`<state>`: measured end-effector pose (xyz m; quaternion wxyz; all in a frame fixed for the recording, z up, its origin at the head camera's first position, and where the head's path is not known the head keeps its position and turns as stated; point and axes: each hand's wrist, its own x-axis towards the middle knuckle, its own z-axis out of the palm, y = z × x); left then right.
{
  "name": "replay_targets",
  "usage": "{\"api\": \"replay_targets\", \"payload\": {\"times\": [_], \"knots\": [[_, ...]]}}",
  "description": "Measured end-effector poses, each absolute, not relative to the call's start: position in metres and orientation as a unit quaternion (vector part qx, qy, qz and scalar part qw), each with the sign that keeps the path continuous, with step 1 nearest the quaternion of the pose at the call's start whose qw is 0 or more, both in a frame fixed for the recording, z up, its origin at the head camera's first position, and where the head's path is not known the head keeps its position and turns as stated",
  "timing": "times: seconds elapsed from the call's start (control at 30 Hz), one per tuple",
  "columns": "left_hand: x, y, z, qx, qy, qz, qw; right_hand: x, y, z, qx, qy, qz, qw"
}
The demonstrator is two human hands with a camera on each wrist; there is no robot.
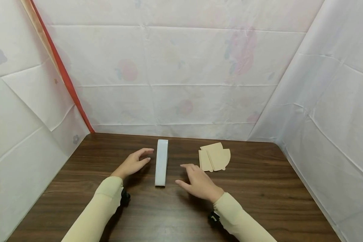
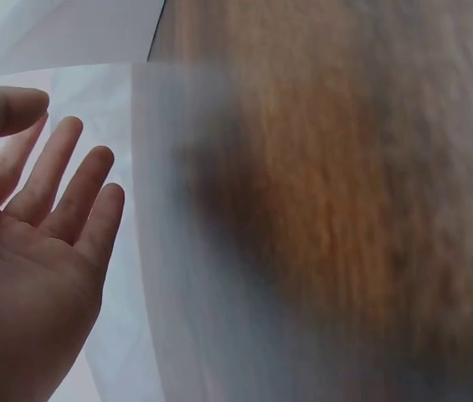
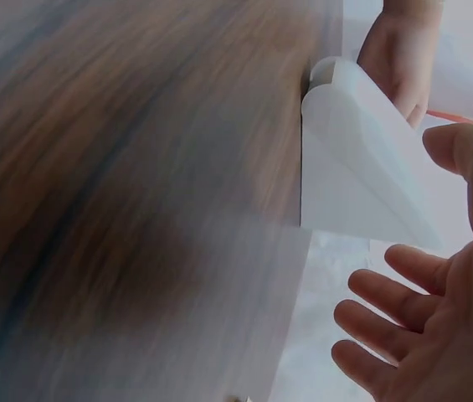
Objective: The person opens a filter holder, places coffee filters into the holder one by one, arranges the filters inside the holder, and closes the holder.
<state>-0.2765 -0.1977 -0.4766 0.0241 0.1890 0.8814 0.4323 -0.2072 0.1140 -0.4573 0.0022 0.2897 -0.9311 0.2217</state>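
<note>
A white wedge-shaped object [image 1: 161, 163] with rounded edges stands on the wooden table between my two hands. To its left is my left hand [image 1: 134, 163], fingers and thumb spread apart and holding nothing. My right hand [image 1: 199, 182] is on the other side, its palm facing the white object across a gap. In the right wrist view the side of the white object [image 3: 353, 167] looks triangular, and the right hand's fingers are relaxed. Flat beige pieces [image 1: 218, 158] lie overlapping just beyond the right hand. The left wrist view shows the left hand [image 2: 39, 251] with its palm bare.
The dark wooden table [image 1: 175, 218] is enclosed by pale printed cloth [image 1: 169, 60] at the back and both sides. A red strip [image 1: 65, 77] runs down the back left corner. Dark wrist cameras sit under both sleeves.
</note>
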Motion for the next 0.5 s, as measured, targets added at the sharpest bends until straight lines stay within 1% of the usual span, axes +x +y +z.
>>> {"api": "replay_targets", "payload": {"times": [0.17,0.5], "knots": [[-0.283,-0.191,-0.476,0.191,0.881,0.431,0.029,-0.212,0.106,-0.458,0.275,-0.925,0.258,-0.046],[-0.296,-0.183,-0.478,0.201,0.875,0.438,0.050,-0.214,0.089,-0.457,0.256,-0.920,0.290,-0.067]]}}
